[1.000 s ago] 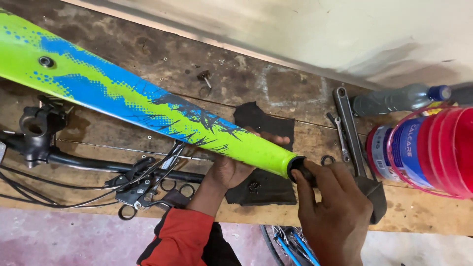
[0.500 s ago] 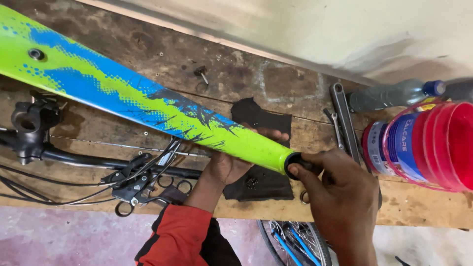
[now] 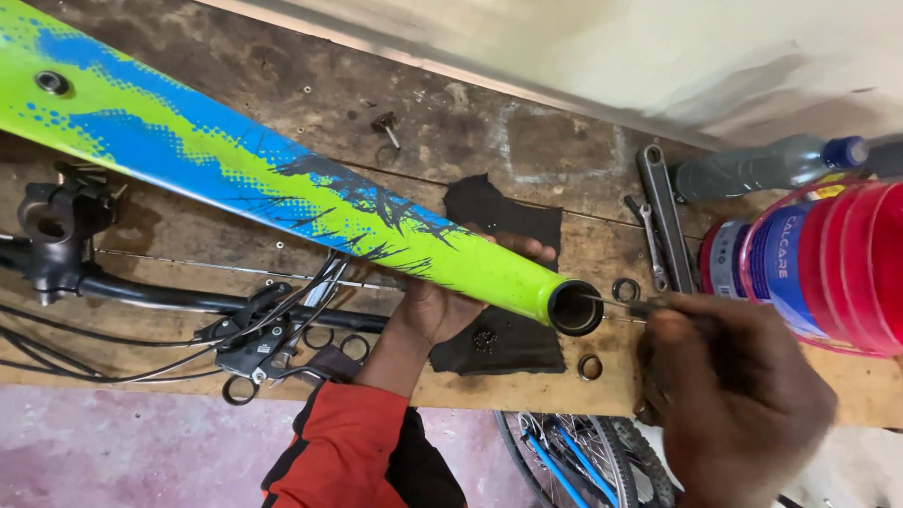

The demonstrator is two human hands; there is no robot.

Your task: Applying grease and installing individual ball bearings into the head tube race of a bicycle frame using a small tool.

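Observation:
A green and blue bicycle frame tube (image 3: 282, 179) lies slanted across a wooden workbench (image 3: 235, 75). Its open round end (image 3: 576, 309) faces right. My left hand (image 3: 451, 301) cups the tube from below near that end, red sleeve at the wrist. My right hand (image 3: 729, 395) sits just right of the opening and pinches a thin metal tool (image 3: 625, 303) whose tip reaches into the tube's mouth. A black cloth (image 3: 503, 216) lies under the tube end.
Black handlebars with brake levers and cables (image 3: 188, 310) lie at the left. Wrenches (image 3: 663, 221), metal rings (image 3: 625, 289), a plastic bottle (image 3: 762, 165) and a red tub (image 3: 828, 263) stand at the right. A bicycle wheel (image 3: 583, 461) shows below the bench edge.
My right hand has drawn back from the tube's end to the right, now holding the thin tool at the opening. The view has shifted closer; the left hand keeps its hold.

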